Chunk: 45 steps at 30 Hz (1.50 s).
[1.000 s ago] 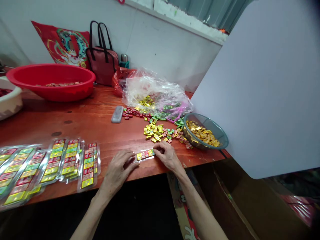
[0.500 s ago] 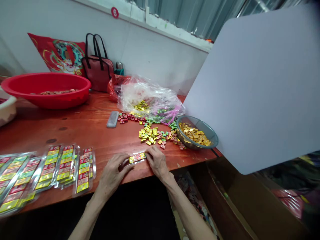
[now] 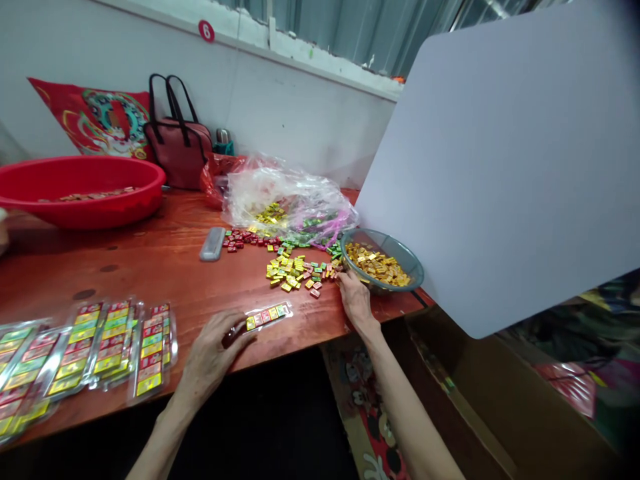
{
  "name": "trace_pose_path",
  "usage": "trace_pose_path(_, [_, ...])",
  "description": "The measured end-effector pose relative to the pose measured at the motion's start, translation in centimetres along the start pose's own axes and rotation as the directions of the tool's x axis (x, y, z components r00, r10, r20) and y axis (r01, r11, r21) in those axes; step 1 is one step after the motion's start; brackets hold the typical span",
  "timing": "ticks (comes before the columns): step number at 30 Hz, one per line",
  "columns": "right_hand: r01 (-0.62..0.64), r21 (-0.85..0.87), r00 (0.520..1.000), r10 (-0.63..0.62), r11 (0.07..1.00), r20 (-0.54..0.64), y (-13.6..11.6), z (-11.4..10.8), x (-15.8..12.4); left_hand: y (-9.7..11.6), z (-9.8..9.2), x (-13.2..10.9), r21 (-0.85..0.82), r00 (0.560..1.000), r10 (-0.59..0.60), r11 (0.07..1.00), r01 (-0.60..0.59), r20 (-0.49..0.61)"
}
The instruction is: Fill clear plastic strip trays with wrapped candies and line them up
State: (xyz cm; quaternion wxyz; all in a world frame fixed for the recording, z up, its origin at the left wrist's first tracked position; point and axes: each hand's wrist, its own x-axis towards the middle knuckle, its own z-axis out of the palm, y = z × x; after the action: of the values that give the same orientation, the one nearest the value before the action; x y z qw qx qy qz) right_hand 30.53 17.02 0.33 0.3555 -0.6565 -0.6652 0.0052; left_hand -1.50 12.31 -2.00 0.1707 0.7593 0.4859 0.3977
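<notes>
My left hand (image 3: 214,348) rests near the table's front edge, its fingers pinched on the left end of a clear plastic strip (image 3: 269,315) that holds a short row of small foil pieces. My right hand (image 3: 353,297) is stretched out to the right, apart from the strip. Its fingers are bunched together at the edge of the loose pile of yellow, red and green foil pieces (image 3: 295,269), right beside the grey bowl (image 3: 415,267) full of gold pieces. What the fingertips hold is hidden.
Several filled strips (image 3: 95,347) lie at the front left of the wooden table (image 3: 165,273). Behind are a red basin (image 3: 80,197), a dark red handbag (image 3: 177,147), a grey case (image 3: 213,243) and a clear plastic bag (image 3: 287,193). A large white board (image 3: 500,167) stands right.
My right hand let go of the strip's right end and moved right to the loose pieces by the bowl. The left hand stays on the strip. The view shifted right.
</notes>
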Motion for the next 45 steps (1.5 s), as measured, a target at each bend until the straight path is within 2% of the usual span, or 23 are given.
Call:
trace_pose_path(3, [-0.088,0.312,0.995,0.072,0.946,0.062,0.2,0.2,-0.1,-0.3,0.2,-0.1,-0.004,1.000,0.002,1.000,-0.002,-0.002])
trace_pose_path(6, [-0.279,0.640,0.958,0.158,0.716,0.240,-1.1,0.5,-1.1,-0.4,0.2,-0.1,-0.001,1.000,-0.003,1.000,0.003,-0.004])
trace_pose_path(9, [-0.432,0.753,0.898,0.167,0.496,0.406,-3.3,0.7,-2.2,-0.3,0.1,-0.2,-0.005,1.000,-0.003,1.000,0.002,-0.005])
trace_pose_path(12, [-0.516,0.771,0.854,0.149,0.374,0.499,-5.3,1.0,-3.1,-0.1,0.0,-0.1,-0.005,1.000,0.013,1.000,-0.013,-0.002])
trace_pose_path(17, [-0.579,0.757,0.813,0.135,0.304,0.567,-6.6,2.0,-3.6,0.0,-0.1,-0.2,-0.006,0.999,0.036,0.999,-0.036,0.005])
trace_pose_path(21, [-0.573,0.759,0.816,0.126,0.310,0.564,-6.6,2.6,-3.6,0.0,-0.1,-0.2,-0.011,0.999,0.041,0.999,-0.041,0.002])
trace_pose_path(24, [-0.573,0.741,0.812,0.122,0.350,0.570,-6.4,2.8,-3.6,-0.1,0.0,-0.2,-0.012,0.999,0.035,0.999,-0.035,-0.003])
trace_pose_path(26, [-0.503,0.742,0.850,0.097,0.443,0.518,-6.3,2.9,-3.6,-0.2,0.0,-0.2,-0.015,1.000,0.031,0.999,-0.031,-0.003])
trace_pose_path(29, [-0.242,0.682,0.939,-0.011,0.690,0.345,-6.5,2.9,-3.6,-0.2,0.1,-0.2,-0.017,1.000,0.026,1.000,-0.026,0.000])
trace_pose_path(31, [-0.050,0.584,0.960,-0.122,0.810,0.252,-6.8,3.1,-3.6,-0.3,0.1,-0.3,-0.017,1.000,0.025,1.000,-0.025,0.000])
trace_pose_path(32, [0.038,0.541,0.957,-0.186,0.840,0.221,-7.0,3.2,-3.5,-0.3,0.1,-0.3,-0.018,1.000,0.025,1.000,-0.025,-0.001])
trace_pose_path(35, [0.279,0.462,0.904,-0.393,0.842,0.170,-7.2,3.8,-3.4,-0.2,0.0,-0.3,-0.021,1.000,0.024,0.999,-0.024,-0.001])
trace_pose_path(37, [0.381,0.421,0.863,-0.481,0.823,0.158,-7.1,4.2,-3.4,-0.2,0.0,-0.2,-0.026,1.000,0.019,0.999,-0.019,0.001])
trace_pose_path(45, [0.527,0.301,0.790,-0.589,0.795,0.172,-6.2,4.8,-4.2,-0.2,0.0,-0.2,-0.049,1.000,-0.003,0.999,0.003,-0.006])
